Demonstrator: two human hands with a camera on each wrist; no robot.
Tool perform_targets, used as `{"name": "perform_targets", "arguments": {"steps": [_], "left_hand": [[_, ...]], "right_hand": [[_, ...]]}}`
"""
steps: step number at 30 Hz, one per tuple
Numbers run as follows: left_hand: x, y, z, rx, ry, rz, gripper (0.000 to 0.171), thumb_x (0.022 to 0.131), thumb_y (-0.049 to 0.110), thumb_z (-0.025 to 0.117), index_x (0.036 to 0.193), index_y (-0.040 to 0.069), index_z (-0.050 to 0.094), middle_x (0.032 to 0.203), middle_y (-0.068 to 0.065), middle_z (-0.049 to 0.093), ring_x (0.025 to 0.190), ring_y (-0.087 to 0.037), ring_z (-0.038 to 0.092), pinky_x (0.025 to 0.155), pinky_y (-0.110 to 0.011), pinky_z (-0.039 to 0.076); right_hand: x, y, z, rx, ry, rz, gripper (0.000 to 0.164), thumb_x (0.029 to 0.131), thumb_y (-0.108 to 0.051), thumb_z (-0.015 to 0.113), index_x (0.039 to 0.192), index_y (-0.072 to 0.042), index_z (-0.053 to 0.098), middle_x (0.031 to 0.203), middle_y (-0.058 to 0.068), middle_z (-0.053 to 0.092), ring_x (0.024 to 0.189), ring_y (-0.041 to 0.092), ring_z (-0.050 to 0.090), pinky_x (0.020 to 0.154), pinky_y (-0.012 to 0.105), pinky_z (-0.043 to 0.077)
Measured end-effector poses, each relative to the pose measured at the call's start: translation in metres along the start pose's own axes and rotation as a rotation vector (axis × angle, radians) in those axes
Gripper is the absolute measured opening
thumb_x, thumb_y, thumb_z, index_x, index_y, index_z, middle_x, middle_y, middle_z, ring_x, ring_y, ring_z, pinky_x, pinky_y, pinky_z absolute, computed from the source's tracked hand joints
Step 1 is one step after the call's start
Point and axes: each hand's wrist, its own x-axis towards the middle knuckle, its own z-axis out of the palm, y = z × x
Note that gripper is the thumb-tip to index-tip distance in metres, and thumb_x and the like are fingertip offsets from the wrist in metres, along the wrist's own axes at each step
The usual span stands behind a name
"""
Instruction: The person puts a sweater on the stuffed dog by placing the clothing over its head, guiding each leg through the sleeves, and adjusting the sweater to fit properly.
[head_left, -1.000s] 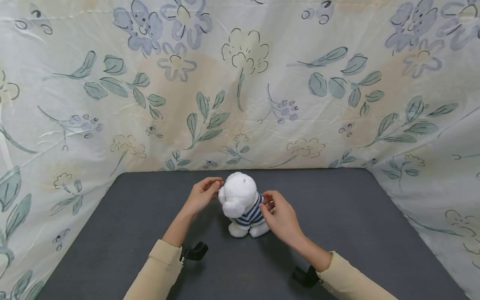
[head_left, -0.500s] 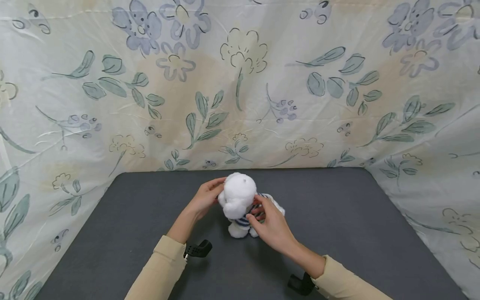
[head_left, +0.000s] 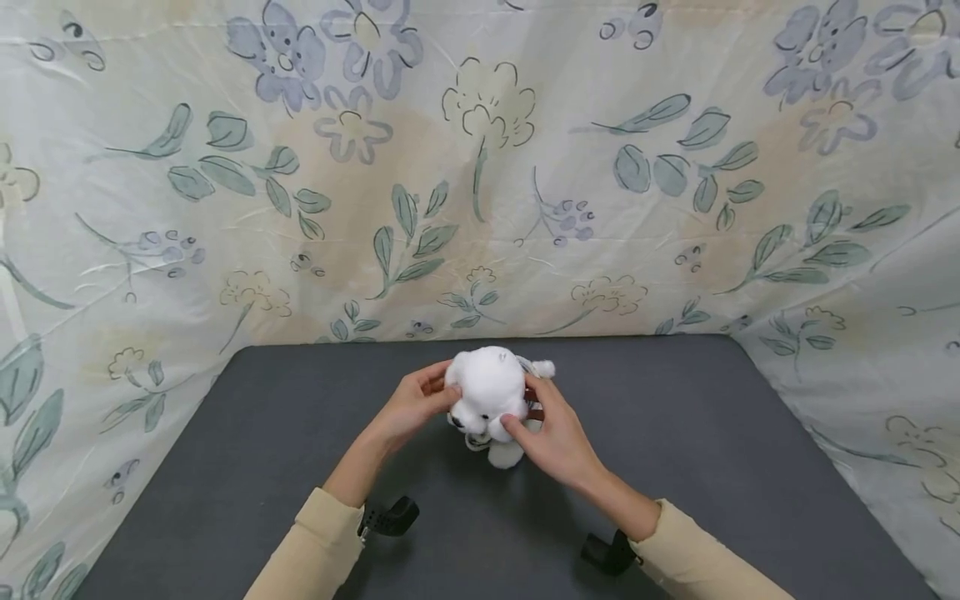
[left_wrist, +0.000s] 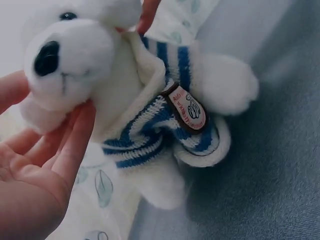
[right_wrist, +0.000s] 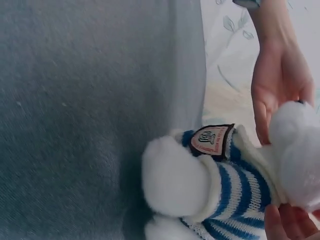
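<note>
A white plush bear (head_left: 491, 379) in a blue-and-white striped knit sweater (left_wrist: 150, 125) is between my two hands. My left hand (head_left: 408, 406) grips the side of its head, thumb in front. In the left wrist view, its fingers (left_wrist: 75, 145) curl under the cheek beside the black nose (left_wrist: 47, 58). On the other side, my right hand (head_left: 557, 433) holds the head near the neck, its thumb on the cheek; most of its fingers are hidden behind the bear. A patch (right_wrist: 211, 140) shows on the sweater's front. The bear's body is mostly hidden beneath its head in the head view.
The dark grey table (head_left: 300, 467) lies under the bear and my forearms. A floral cloth (head_left: 480, 208) hangs behind the table and along both sides. A black wrist camera mount (head_left: 393, 517) sits below the left wrist, another mount (head_left: 609, 554) below the right.
The bear has turned and tilted, its head shifting slightly right and facing more downward. Both hands have closed in on the head, the right one moving up from the sweater.
</note>
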Motion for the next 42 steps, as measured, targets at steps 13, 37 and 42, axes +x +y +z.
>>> {"name": "perform_targets", "arguments": {"steps": [13,37,42], "left_hand": [[-0.012,0.0,0.029,0.136,0.134,0.118,0.053,0.081,0.012,0.07,0.13,0.011,0.051,0.119,-0.015,0.057,0.097,-0.023,0.063,0.074,-0.033,0.053],[-0.019,-0.006,0.024,0.473,0.149,0.147,0.052,0.084,0.031,0.067,0.132,0.02,0.048,0.11,-0.003,0.06,0.09,-0.015,0.061,0.074,-0.028,0.052],[-0.03,-0.006,0.01,0.576,0.152,0.17,0.053,0.086,0.035,0.063,0.134,0.022,0.046,0.12,-0.001,0.058,0.102,-0.02,0.06,0.083,-0.038,0.049]], "right_hand": [[0.017,0.02,-0.016,-0.023,-0.089,-0.037,0.053,0.086,-0.02,0.066,0.132,-0.009,0.045,0.119,0.009,0.056,0.101,0.019,0.057,0.077,0.035,0.049],[0.02,0.04,-0.022,-0.05,-0.263,-0.036,0.054,0.094,-0.029,0.052,0.141,-0.01,0.034,0.132,0.011,0.049,0.107,0.021,0.057,0.08,0.035,0.05],[0.016,0.047,-0.033,-0.177,-0.264,-0.1,0.046,0.097,-0.031,0.045,0.139,-0.013,0.04,0.129,0.005,0.051,0.11,0.02,0.054,0.085,0.04,0.047]]}}
